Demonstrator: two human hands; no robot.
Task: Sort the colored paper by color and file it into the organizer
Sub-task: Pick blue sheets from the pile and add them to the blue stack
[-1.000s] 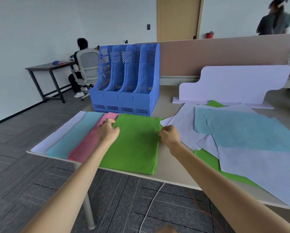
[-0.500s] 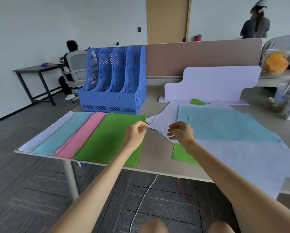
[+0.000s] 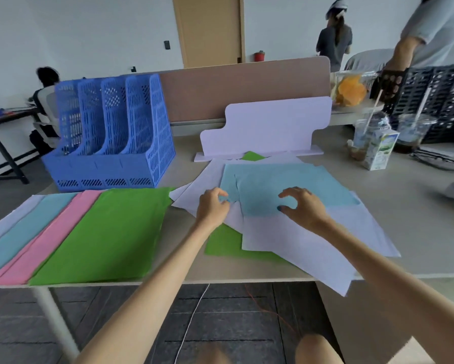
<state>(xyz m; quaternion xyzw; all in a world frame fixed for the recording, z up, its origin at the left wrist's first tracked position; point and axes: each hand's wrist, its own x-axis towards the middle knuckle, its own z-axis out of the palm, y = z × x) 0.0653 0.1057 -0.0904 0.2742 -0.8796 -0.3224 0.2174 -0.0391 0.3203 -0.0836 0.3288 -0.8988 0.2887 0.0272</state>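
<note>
Organizer: the blue organizer [image 3: 110, 143] stands at the far left of the worktop [image 3: 417, 219]; no paper shows through the mesh of its four slots
Sorted row: in front of it four piles lie overlapped like a fan, from the left a white pile [image 3: 7, 222], a light-blue pile [image 3: 28, 227], a pink pile [image 3: 49, 240] and a green pile [image 3: 110, 232], the green uppermost
Unsorted heap: just right of the row, a light-blue sheet [image 3: 286, 182] lies on top of white sheets [image 3: 299, 245] that overhang the near edge; a green sheet [image 3: 223, 245] shows beneath them at the near left, and a green corner [image 3: 252, 155] peeks out at the far side
Left hand [image 3: 212, 208]: thumb and forefinger curled at the left edge of the light-blue sheet, seemingly pinching it
Right hand [image 3: 302, 206]: arched over the same sheet, thumb and fingers apart, gripping nothing; whether the fingertips touch the paper I cannot tell
Done: the four color piles are started
Left: the heap holds blue, white and green to sort, and nothing is filed, so I judge the task under halfway
Step in hand: probably freeing the top light-blue sheet for the light-blue pile
</note>
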